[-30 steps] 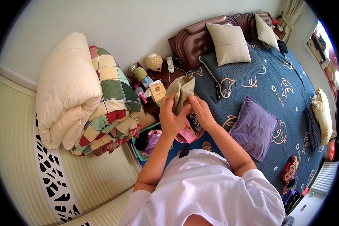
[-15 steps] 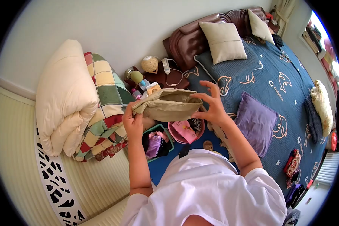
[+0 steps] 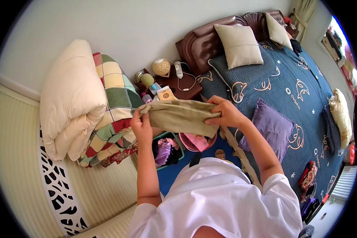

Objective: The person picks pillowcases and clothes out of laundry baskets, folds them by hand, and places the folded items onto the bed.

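Observation:
A khaki cloth item (image 3: 179,116), perhaps a garment or a cover, is stretched flat between my two hands in front of my chest. At its left end, my left hand (image 3: 142,127) pinches a corner with thumb and fingers. My right hand (image 3: 227,112) grips the opposite end, fingers closed over the upper right edge. The cloth hangs in the air above a pink basin (image 3: 213,143) and a green tub (image 3: 181,152) with a purple cloth (image 3: 162,152) in it. Its exact kind is unclear.
A nightstand (image 3: 188,94) beyond the cloth holds a round woven lamp, bottles and a power strip. The bed (image 3: 279,85) on the right carries cushions, a purple pillow (image 3: 267,129) and clothes. A checkered quilt (image 3: 119,95) and a cream duvet (image 3: 73,103) are stacked left.
My right hand has closed on the cloth's right end; before, its fingers were spread. The cloth's gaping opening has been drawn flat and taut.

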The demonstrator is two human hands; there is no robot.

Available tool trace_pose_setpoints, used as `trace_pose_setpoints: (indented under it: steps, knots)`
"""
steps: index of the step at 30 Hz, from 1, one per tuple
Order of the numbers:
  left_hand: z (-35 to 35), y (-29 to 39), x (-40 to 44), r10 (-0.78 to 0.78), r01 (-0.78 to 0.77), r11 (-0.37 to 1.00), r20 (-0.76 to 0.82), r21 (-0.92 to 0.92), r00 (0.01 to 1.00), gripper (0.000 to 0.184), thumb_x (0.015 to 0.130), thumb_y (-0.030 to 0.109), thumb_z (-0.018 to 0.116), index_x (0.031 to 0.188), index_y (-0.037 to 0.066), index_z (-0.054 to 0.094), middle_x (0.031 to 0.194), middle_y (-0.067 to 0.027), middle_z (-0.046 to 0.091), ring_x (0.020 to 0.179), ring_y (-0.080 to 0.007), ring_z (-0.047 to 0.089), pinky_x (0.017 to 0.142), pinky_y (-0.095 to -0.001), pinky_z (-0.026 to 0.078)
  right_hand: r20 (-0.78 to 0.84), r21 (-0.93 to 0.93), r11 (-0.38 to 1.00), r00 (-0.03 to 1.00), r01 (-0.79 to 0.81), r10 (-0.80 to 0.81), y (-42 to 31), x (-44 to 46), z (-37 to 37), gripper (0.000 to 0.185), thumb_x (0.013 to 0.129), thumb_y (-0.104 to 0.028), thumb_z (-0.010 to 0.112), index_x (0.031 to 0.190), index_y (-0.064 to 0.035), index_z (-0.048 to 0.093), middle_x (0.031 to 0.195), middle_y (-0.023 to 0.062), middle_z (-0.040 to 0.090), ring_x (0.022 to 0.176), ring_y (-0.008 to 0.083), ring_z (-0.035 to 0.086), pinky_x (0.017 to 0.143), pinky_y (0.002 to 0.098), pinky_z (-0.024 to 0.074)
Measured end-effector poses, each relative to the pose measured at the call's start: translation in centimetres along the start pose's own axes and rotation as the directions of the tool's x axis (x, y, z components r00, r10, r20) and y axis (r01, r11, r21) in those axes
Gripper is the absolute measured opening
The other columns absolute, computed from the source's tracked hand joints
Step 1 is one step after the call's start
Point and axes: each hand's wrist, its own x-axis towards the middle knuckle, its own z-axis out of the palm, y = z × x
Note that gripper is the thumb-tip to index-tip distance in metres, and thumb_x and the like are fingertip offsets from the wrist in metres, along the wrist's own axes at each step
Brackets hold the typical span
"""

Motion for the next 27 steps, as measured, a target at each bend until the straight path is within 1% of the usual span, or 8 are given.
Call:
trace_pose_setpoints:
  steps: [6, 9, 15, 19, 21, 23, 25, 27]
  knots:
    - [0.9, -0.3, -0.7, -0.167, 0.184, 0.976, 0.143, -0.117, 0.976, 0.017, 0.09, 0.012, 0.057, 0.101, -0.001, 0.062, 0.091, -0.0032, 0.064, 0.083, -0.0092, 0.055, 0.076, -0.0239, 0.043, -0.145, 0.09, 0.985, 0.976, -0.148, 0.16, 3.0, 0.3, -0.7, 0.021, 0.066, -0.016, 0.076, 0.077, -0.0008, 0.067, 0.093, 0.009, 0.056, 0.082, 0.0208, 0.057, 0.072, 0.0293, 0.0452]
    - [1.1, -0.2, -0.9, -0.128, 0.165, 0.964, 0.183, -0.207, 0.975, 0.019, 0.09, 0.013, 0.057, 0.101, -0.001, 0.061, 0.089, -0.003, 0.063, 0.082, -0.0088, 0.054, 0.074, -0.0243, 0.044, -0.2, 0.402, 0.886, 0.922, -0.231, 0.331, 3.2, -0.1, -0.3, 0.029, 0.063, -0.015, 0.077, 0.088, -0.0042, 0.067, 0.099, 0.0077, 0.054, 0.089, 0.0192, 0.055, 0.076, 0.0298, 0.044]
    - [0.4, 2.4, 0.6, 0.129, -0.174, 0.98, 0.364, 0.092, 0.923, 0.022, 0.079, -0.002, 0.057, 0.101, -0.002, 0.06, 0.092, -0.014, 0.063, 0.081, -0.0235, 0.06, 0.074, -0.0286, 0.046, -0.303, -0.109, 0.98, 0.945, -0.164, 0.125, -0.2, -0.2, -0.5, 0.078, 0.059, -0.019, 0.081, 0.129, -0.0075, 0.046, 0.123, 0.0114, 0.049, 0.119, 0.0269, 0.042, 0.101, 0.0362, 0.0327]
    - [1.6, 5.3, 0.8, 0.174, -0.215, 0.976, 0.54, 0.014, 0.824, 0.027, 0.073, -0.01, 0.055, 0.098, -0.001, 0.06, 0.087, -0.0112, 0.061, 0.083, -0.024, 0.059, 0.077, -0.0285, 0.045, 0.038, -0.071, 0.99, 0.992, 0.123, -0.121, -2.1, 1.1, 1.9, 0.097, 0.055, -0.025, 0.083, 0.137, -0.0054, 0.035, 0.131, 0.0174, 0.042, 0.124, 0.034, 0.034, 0.105, 0.0381, 0.028]
    - [1.8, 6.1, 1.2, 0.197, -0.237, 0.971, 0.598, -0.012, 0.777, 0.03, 0.069, -0.011, 0.056, 0.096, 0.0, 0.061, 0.086, -0.0115, 0.061, 0.083, -0.0243, 0.06, 0.077, -0.0296, 0.045, -0.02, -0.12, 0.983, 0.989, 0.14, -0.143, -2.1, 1.3, 2.8, 0.075, 0.059, -0.022, 0.081, 0.125, -0.0044, 0.05, 0.116, 0.016, 0.054, 0.111, 0.0311, 0.048, 0.095, 0.036, 0.0385]
    - [1.7, 7.1, 1.4, 0.179, -0.282, 0.959, 0.69, 0.038, 0.701, 0.03, 0.066, -0.011, 0.057, 0.093, 0.0, 0.062, 0.084, -0.0123, 0.061, 0.082, -0.0238, 0.06, 0.078, -0.0299, 0.046, 0.341, -0.077, 0.988, 0.927, -0.136, 0.154, -1.3, 1.4, 3.0, 0.045, 0.063, -0.018, 0.076, 0.103, -0.0035, 0.063, 0.083, 0.0141, 0.062, 0.085, 0.0294, 0.061, 0.078, 0.0369, 0.0465]
    - [1.3, 5.8, 1.8, 0.165, -0.258, 0.966, 0.715, 0.024, 0.68, 0.029, 0.073, 0.001, 0.063, 0.102, 0.001, 0.058, 0.089, -0.0094, 0.062, 0.086, -0.0207, 0.06, 0.079, -0.0291, 0.045, 0.254, 0.025, 0.998, 0.966, -0.055, 0.047, -1.3, 0.8, 3.7, 0.022, 0.067, -0.012, 0.072, 0.087, -0.0017, 0.066, 0.067, 0.0137, 0.059, 0.066, 0.0229, 0.062, 0.065, 0.0335, 0.0468]
    - [1.5, 5.0, 1.9, 0.004, 0.236, 0.783, 0.384, -0.575, 0.923, 0.059, 0.076, 0.022, 0.073, 0.126, 0.005, 0.047, 0.103, -0.0087, 0.061, 0.097, -0.0217, 0.059, 0.083, -0.0325, 0.046, 0.203, 0.268, 0.95, 0.973, -0.163, 0.11, -1.0, 0.3, 4.2, 0.022, 0.074, -0.01, 0.07, 0.094, -0.002, 0.066, 0.074, 0.01, 0.065, 0.071, 0.0127, 0.061, 0.068, 0.0283, 0.0469]
